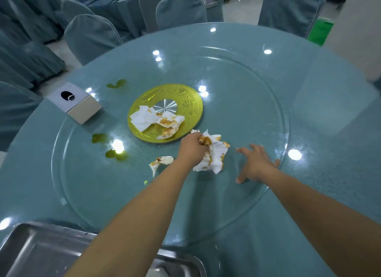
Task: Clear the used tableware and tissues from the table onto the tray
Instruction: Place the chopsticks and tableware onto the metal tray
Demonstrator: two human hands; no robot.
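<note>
My left hand (190, 148) is closed on a bunch of white tissues stained orange-brown (214, 155) on the glass turntable (257, 112). My right hand (254, 163) rests flat on the glass just right of that bunch, fingers spread, holding nothing. A smaller stained tissue (159, 162) lies left of my left wrist. More soiled tissues (156, 120) lie over the gold disc (185, 99) at the turntable's centre. A metal tray (41, 250) sits at the near left edge, partly hidden by my left forearm.
A white tissue box (79, 106) stands at the left of the table. Green spills (116, 84) (99, 137) (112, 154) dot the glass. Chairs in blue-grey covers (90, 37) ring the far side, and a green object (319, 32) is at the far right.
</note>
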